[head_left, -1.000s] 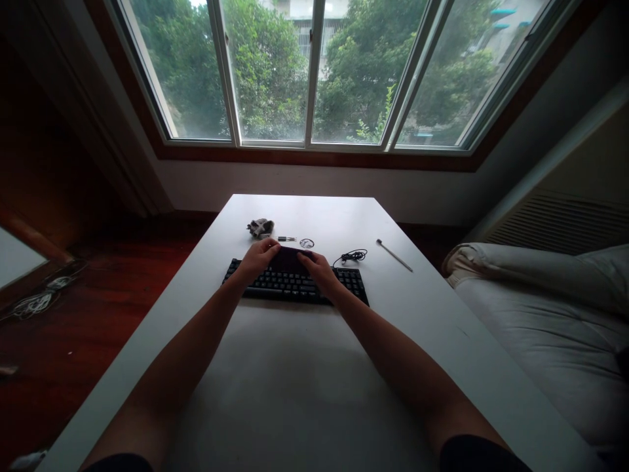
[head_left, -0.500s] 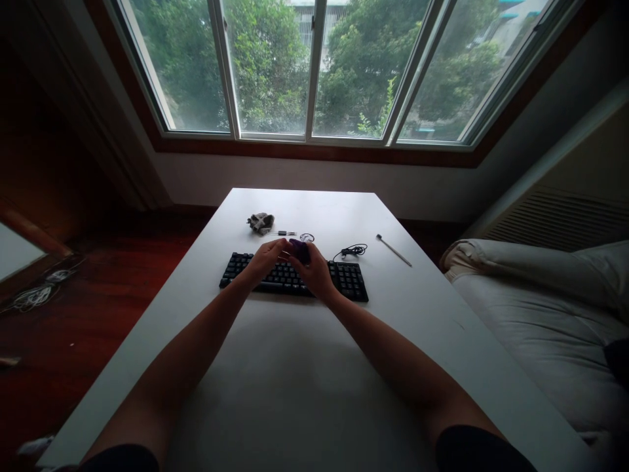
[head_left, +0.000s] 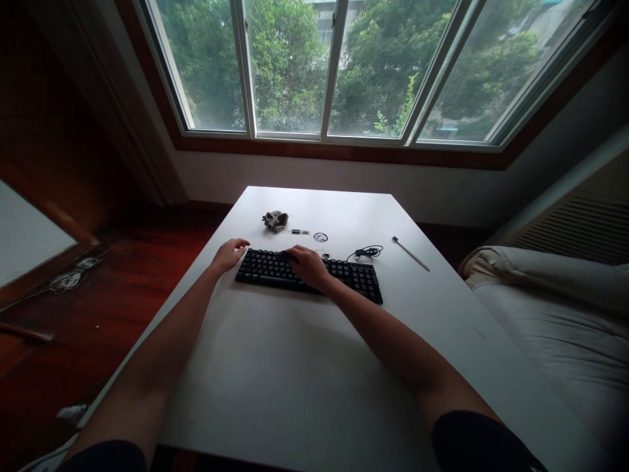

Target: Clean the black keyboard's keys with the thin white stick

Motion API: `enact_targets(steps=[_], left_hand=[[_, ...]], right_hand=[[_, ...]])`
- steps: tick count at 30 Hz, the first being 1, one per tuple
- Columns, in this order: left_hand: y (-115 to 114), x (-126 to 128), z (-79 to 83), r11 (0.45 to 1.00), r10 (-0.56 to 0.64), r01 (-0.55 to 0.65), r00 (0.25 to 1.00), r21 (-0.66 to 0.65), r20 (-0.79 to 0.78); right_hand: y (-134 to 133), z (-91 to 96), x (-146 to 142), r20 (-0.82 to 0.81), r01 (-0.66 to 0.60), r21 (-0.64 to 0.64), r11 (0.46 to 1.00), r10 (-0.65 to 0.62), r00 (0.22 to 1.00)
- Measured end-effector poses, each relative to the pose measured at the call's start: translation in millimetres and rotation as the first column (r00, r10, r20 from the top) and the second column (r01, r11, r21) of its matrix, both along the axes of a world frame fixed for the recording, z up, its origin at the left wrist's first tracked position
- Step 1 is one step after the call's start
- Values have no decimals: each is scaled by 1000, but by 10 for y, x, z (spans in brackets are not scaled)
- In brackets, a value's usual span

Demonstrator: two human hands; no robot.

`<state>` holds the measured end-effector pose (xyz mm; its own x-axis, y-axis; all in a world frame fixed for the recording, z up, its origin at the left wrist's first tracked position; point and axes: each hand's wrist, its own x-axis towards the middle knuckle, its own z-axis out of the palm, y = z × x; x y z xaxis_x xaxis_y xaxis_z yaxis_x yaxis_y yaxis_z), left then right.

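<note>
A black keyboard [head_left: 268, 280] lies across the white table. My right hand [head_left: 308, 263] is over its middle, fingers closed on a small dark purple cloth [head_left: 284, 256] that rests against the keys. Part of the cloth is hidden under the fingers, and its exact kind is hard to make out. Beside the keyboard's left end is my left hand [head_left: 228, 255], open, its thumb and fingers apart and close to the corner. Whether it touches the keyboard I cannot tell.
Behind the keyboard are a crumpled grey cloth [head_left: 275, 221], a small cable connector [head_left: 299, 231], a round clear item [head_left: 320, 237] and a coiled black cable [head_left: 368, 252]. A thin stick brush [head_left: 410, 254] lies to the right. A padded couch [head_left: 531, 314] stands beside the table [head_left: 275, 373].
My hands have parted: the left let go of the purple cloth and moved to the keyboard's left end. The right brought the cloth down onto the keys. The view shifted slightly.
</note>
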<state>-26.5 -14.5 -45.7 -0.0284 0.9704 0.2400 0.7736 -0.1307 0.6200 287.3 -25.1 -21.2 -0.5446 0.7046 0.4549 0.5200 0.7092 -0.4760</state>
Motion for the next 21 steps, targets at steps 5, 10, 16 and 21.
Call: enact_targets(steps=[5, 10, 16, 21], left_hand=[[-63, -89, -308, 997, -79, 83, 979, -9, 188], [-38, -171, -438, 992, -108, 98, 984, 80, 142], [-7, -207, -462, 993, -100, 97, 994, 69, 47], [-3, -188, -455, 990, -116, 113, 993, 81, 34]], right_hand=[[119, 36, -543, 216, -59, 81, 995, 40, 976], [211, 85, -1024, 340, -24, 160, 987, -32, 940], [242, 36, -1323, 476, -55, 136, 989, -17, 879], [126, -11, -1268, 480, -208, 156, 965, 110, 871]])
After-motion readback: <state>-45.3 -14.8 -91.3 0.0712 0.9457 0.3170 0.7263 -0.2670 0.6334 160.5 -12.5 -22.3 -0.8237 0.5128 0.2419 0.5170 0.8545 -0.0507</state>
